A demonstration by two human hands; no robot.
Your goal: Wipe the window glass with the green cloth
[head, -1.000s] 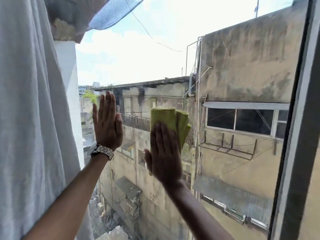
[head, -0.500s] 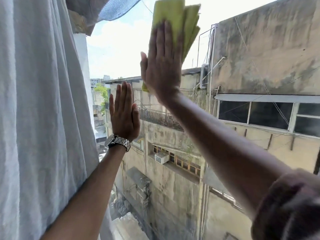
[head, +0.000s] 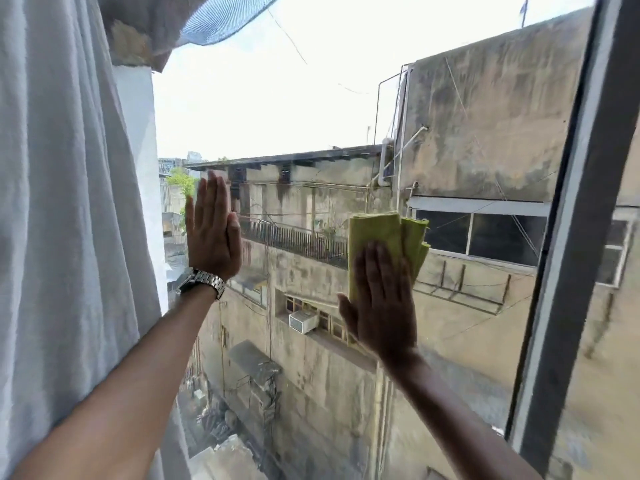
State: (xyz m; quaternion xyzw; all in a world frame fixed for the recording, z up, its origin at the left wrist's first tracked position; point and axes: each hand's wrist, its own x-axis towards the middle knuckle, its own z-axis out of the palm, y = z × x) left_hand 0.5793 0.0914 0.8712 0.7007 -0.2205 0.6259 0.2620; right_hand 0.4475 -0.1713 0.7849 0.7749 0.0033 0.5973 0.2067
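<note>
The window glass (head: 294, 109) fills the middle of the view, with weathered buildings and sky behind it. A folded green cloth (head: 384, 233) lies flat against the pane right of centre. My right hand (head: 381, 303) presses it to the glass with a flat palm, the cloth's upper part showing above the fingertips. My left hand (head: 213, 230) rests flat on the pane further left with fingers together and nothing in it; a metal watch (head: 202, 283) is on that wrist.
A white curtain (head: 65, 202) hangs along the whole left side, close to my left forearm. A dark upright window frame (head: 568, 237) bounds the pane on the right, with another pane beyond it.
My right hand slid the cloth up to the top of the pane, then back down to mid-height and slightly right. The left hand kept its flat hold on the glass.
</note>
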